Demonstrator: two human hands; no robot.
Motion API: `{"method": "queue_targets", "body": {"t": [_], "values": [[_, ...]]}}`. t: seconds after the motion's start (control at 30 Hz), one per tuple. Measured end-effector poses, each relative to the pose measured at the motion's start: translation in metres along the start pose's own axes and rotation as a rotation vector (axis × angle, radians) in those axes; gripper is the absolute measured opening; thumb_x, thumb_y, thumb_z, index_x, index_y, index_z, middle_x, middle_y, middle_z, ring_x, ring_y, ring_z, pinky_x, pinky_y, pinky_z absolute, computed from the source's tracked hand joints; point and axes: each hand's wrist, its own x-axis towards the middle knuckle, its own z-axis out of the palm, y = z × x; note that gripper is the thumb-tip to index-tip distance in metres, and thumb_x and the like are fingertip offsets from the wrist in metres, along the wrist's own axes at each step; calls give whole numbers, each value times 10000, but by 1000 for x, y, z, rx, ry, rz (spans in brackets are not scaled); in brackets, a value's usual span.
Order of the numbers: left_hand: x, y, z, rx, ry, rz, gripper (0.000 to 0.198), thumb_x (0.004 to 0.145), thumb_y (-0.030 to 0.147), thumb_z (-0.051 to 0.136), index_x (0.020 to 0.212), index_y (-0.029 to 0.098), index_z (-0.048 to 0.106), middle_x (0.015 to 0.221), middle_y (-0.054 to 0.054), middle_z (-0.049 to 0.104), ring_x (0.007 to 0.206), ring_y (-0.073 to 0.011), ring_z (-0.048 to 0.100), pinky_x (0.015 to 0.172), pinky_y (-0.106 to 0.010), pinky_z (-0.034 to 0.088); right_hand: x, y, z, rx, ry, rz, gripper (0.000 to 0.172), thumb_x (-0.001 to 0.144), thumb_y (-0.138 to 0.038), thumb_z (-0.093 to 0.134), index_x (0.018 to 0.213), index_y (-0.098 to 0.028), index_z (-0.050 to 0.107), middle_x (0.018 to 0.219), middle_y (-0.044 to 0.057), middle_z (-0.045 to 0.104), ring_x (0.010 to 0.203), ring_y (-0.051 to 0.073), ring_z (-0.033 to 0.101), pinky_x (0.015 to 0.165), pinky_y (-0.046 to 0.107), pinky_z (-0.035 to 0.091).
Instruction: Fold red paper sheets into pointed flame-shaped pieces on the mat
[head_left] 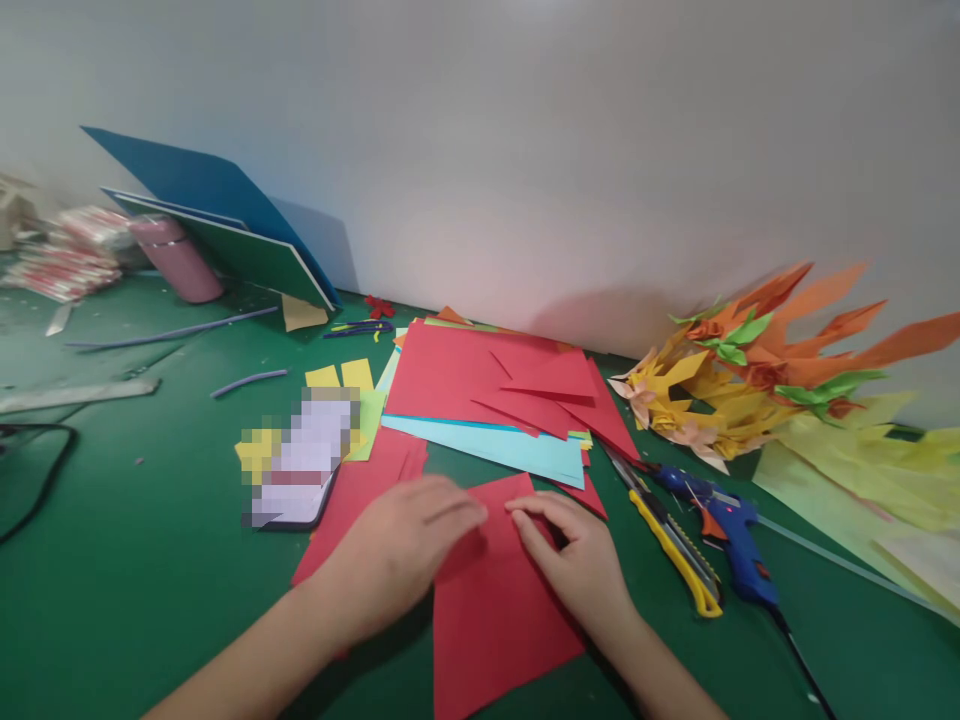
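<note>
A sheet of red paper [491, 630] lies on the green tabletop in front of me. Over its upper left side is my left hand [409, 545], slightly blurred, its fingers bent and held together; anything under the fingertips is hidden. At the sheet's upper right, my right hand [574, 550] has thumb and index fingertips brought together in a pinch at the paper. More red paper [360, 510] lies beneath and beyond my left hand. Farther back, a stack of red sheets [442, 370] rests on light-blue paper [517, 450].
On the right are a yellow utility knife [675, 550], a blue glue gun [739, 540] and orange and yellow paper flowers [757, 370]. A phone [304, 460] stands left, near yellow paper pieces [356, 374]. Behind are a pink bottle [180, 260] and leaning boards [225, 235] against the wall.
</note>
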Motion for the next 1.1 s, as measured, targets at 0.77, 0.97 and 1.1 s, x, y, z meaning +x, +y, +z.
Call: {"method": "queue_targets", "body": {"t": [0.77, 0.97, 1.1], "values": [[-5, 13, 11, 76, -319, -168, 670, 688, 539, 747, 1252, 217, 581, 1278, -150, 572, 1196, -372, 516, 1032, -554, 374, 1, 2, 4, -6, 167, 75, 314, 819, -261, 563, 1126, -193, 559, 781, 15, 644, 600, 145, 550, 604, 279, 503], [-8, 7, 7, -7, -351, -210, 897, 704, 571, 715, 1430, 170, 375, 1485, -160, 374, 1346, -372, 361, 1118, -527, 255, -3, -1, 2, -179, 39, -208, 180, 874, -145, 498, 959, -225, 635, 834, 42, 673, 767, 190, 612, 700, 317, 505], [-8, 2, 4, -16, -348, -234, 931, 705, 572, 708, 1450, 156, 335, 1501, -150, 344, 1368, -353, 330, 1140, -491, 221, -4, -4, 2, -198, -113, -373, 232, 884, -66, 468, 916, -214, 645, 863, 58, 673, 792, 197, 593, 705, 318, 497]]}}
